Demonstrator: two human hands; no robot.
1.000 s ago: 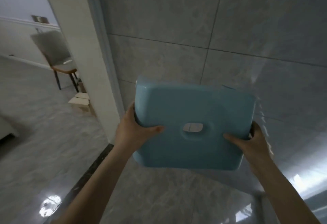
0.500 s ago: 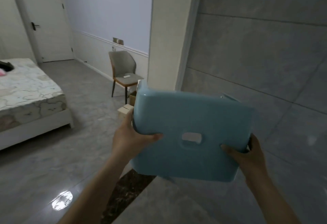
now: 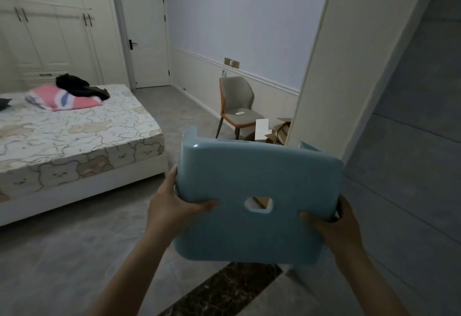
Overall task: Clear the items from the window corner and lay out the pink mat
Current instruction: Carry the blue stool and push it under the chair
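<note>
Head view, one item in hand: a light blue plastic stool [image 3: 257,206], seat face turned toward the camera, occupying the lower centre of the frame with a cut-out grip hole at its middle.

Left hand [image 3: 172,206]: gripping the stool's left edge, thumb lying across the seat face, fingers wrapping behind and out of sight.

Right hand [image 3: 334,226]: gripping the lower right corner the same way, thumb on the face, fingers hidden behind the rim.

Surroundings: bed [image 3: 74,141] filling the left of the frame, with a pink pillow [image 3: 62,101] and dark clothing near its head; grey chair [image 3: 237,106] at centre, just above the stool's top edge; cardboard boxes [image 3: 274,131] beside the chair; white door frame [image 3: 321,66] running down the upper right; dark threshold strip [image 3: 224,288] at bottom centre.

Pink mat: not showing anywhere in frame.

Risks, as judgement:
- The stool is blocking sight of the floor ahead, so a foot could be catching the threshold strip.
- The stool's right edge is sitting close to the door frame in the picture; passing through could be knocking it.
- Smooth plastic held by edge grips alone could be slipping if either thumb loosens.
- Chair and boxes are crowding the likely set-down area, inviting a collision.
</note>
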